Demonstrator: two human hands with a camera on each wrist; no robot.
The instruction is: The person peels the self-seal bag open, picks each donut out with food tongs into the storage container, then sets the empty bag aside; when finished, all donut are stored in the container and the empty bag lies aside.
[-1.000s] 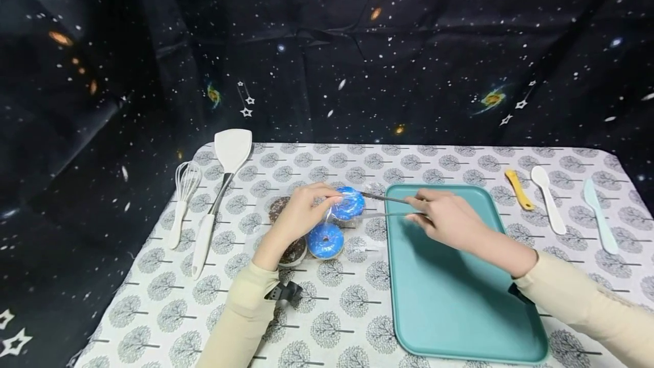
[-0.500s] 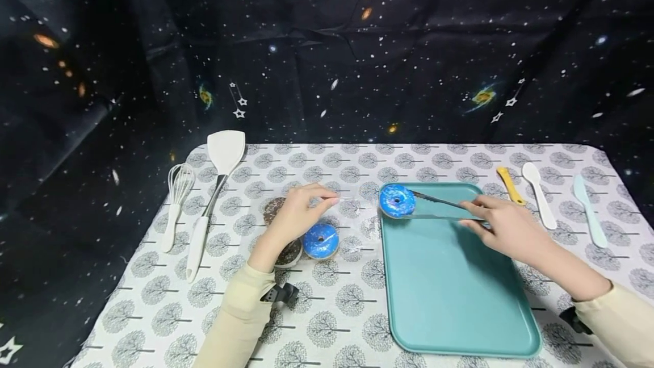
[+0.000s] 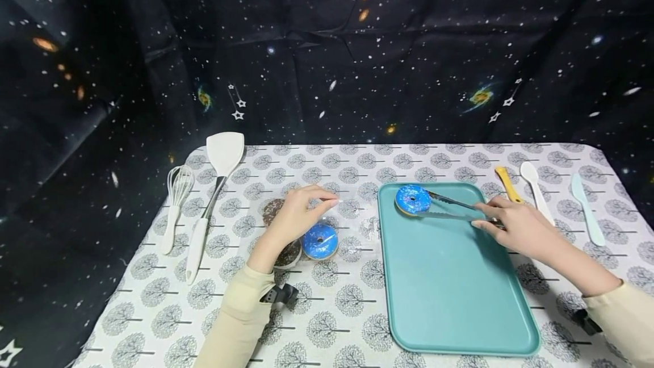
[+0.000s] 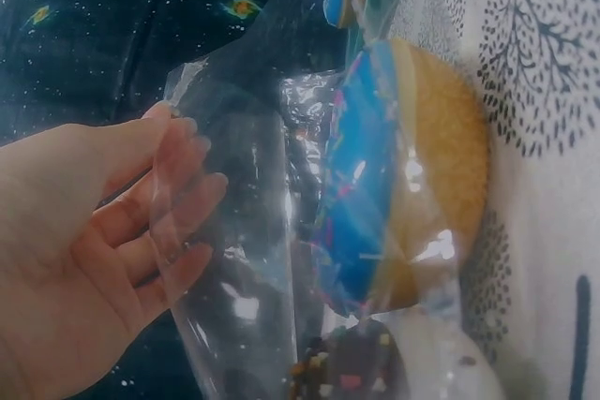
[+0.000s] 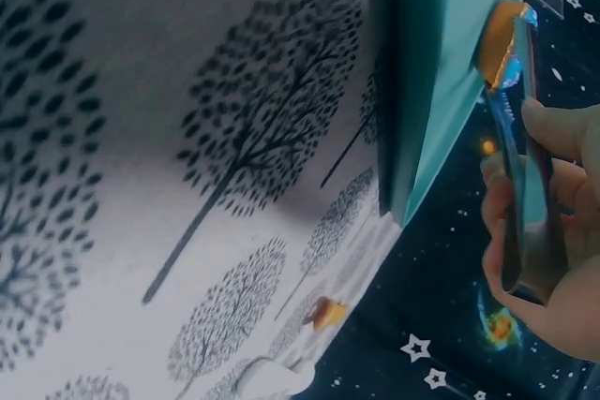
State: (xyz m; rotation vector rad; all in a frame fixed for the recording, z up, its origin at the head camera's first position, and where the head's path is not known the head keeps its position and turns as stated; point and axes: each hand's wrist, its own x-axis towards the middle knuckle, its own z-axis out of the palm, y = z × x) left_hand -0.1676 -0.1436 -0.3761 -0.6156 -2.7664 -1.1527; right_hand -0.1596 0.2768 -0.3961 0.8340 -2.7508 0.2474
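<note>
Fingers of the right hand [image 3: 513, 229] squeeze metal tongs [image 3: 449, 209] clamped on a blue donut [image 3: 413, 199] at the teal tray's [image 3: 460, 300] far left corner, seen from the head. Left hand [image 3: 296, 214] pinches a clear bag [image 3: 352, 209] open.

Left wrist: bent fingers [image 4: 178, 222] grip the bag's [image 4: 234, 259] edge; another blue donut [image 4: 394, 185] and a chocolate one [image 4: 352, 367] sit inside.

Right wrist: curled fingers [image 5: 553, 222] clasp the tongs [image 5: 516, 185] beside the tray [image 5: 441, 63].

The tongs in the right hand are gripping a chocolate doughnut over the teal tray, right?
Not quite: the doughnut in the tongs is blue-iced, not chocolate, as the head view shows. The right hand does hold it over the teal tray.
</note>
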